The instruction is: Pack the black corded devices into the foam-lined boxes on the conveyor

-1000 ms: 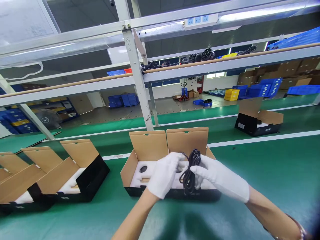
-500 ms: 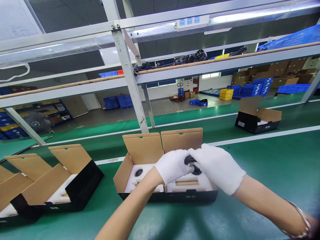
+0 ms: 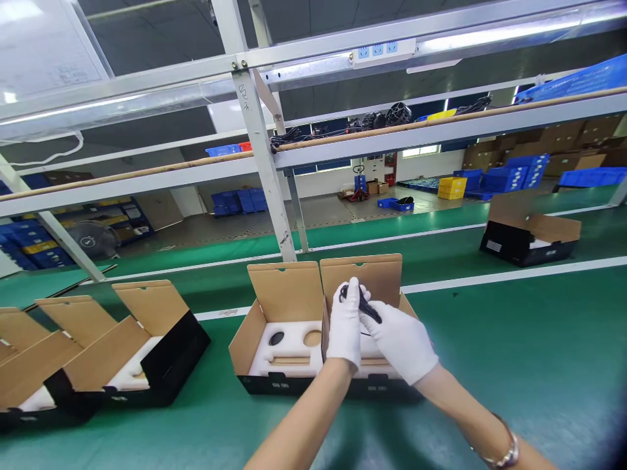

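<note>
In the head view the left hand (image 3: 345, 325) and right hand (image 3: 398, 338), both gloved, close together around a black cable (image 3: 361, 301) held just above the open box (image 3: 274, 382) – lifted clear of its white foam insert (image 3: 291, 352) – while that box sits on a green belt (image 3: 514, 352) beneath a metal rack (image 3: 264, 156).

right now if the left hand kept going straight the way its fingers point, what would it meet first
The left hand points up and away, fingers around a black cable. Past that, the first thing in line looks like the upright cardboard flap of the open box, though depth is hard to judge.
</note>
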Available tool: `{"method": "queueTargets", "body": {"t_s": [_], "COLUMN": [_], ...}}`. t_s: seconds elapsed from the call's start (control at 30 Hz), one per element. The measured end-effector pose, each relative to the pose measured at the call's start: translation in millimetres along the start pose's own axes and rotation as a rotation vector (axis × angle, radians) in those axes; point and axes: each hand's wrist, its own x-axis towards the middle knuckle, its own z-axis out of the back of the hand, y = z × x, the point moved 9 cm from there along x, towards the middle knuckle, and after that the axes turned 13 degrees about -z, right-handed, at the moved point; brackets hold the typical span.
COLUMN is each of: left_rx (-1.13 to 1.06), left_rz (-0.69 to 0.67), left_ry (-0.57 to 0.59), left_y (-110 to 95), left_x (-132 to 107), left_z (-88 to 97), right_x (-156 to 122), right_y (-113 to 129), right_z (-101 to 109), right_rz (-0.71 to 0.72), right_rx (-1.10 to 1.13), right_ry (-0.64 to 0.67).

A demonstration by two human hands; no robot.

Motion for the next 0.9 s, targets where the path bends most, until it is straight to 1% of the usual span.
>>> {"method": "queueTargets", "body": {"t_s": [0.07,0.13,0.27,0.3,0.33,0.4,0.43,0.47,0.5,0.53,0.57,0.6,0.67,0.73,0.8,0.9], "left_rx": [-0.049,-0.040,0.087,0.132,0.177,0.256,0.293,0.332,0.374,0.421,0.470,0.516,0.605,0.719,0.869,1.128], "left_rz": [0.020,0.050,0.117,0.126,0.139,0.181,0.212,0.244,0.272,0.294,0.312,0.328,0.350,0.348,0.293,0.119], "left_ry": [0.037,0.099,0.306,0.359,0.410,0.510,0.562,0.614,0.661,0.703,0.741,0.778,0.849,0.904,0.929,0.950], "left_y": [-2.4,-2.7,2.9,4.5,6.5,12.5,16.6,21.2,25.7,30.2,34.6,39.1,48.0,55.6,58.7,54.4], "left_x": [8.5,17.1,33.1,37.3,41.2,47.3,48.7,49.1,48.9,48.3,47.3,45.8,42.6,41.8,46.2,55.0], "left_z": [-5.7,-7.2,-3.2,-1.2,0.9,3.7,4.2,4.4,4.6,5.1,5.7,6.2,6.9,8.3,9.5,6.9], "right_x": [-2.1,-1.3,3.3,5.9,9.8,17.2,19.1,20.2,21.0,22.3,24.5,27.3,32.2,35.2,37.3,42.3], "right_y": [5.3,8.5,7.3,4.8,2.1,0.6,2.6,6.7,12.0,16.4,18.5,18.2,13.1,5.7,-1.3,-12.6], "right_z": [-8.0,-11.5,-13.0,-8.7,-0.9,20.9,28.8,31.1,27.1,18.3,6.9,-5.5,-29.9,-51.0,-68.3,-89.8], "right_rz": [0.002,0.028,0.144,0.163,0.173,0.212,0.249,0.298,0.355,0.396,0.407,0.390,0.313,0.228,0.166,0.085], "right_rx": [-0.017,-0.031,-0.067,-0.078,-0.081,-0.072,-0.077,-0.097,-0.135,-0.183,-0.228,-0.260,-0.295,-0.310,-0.319,-0.329], "right_ry": [0.011,0.045,0.225,0.226,0.181,-0.010,-0.098,-0.143,-0.139,-0.098,-0.036,0.035,0.162,0.242,0.283,0.329]}}
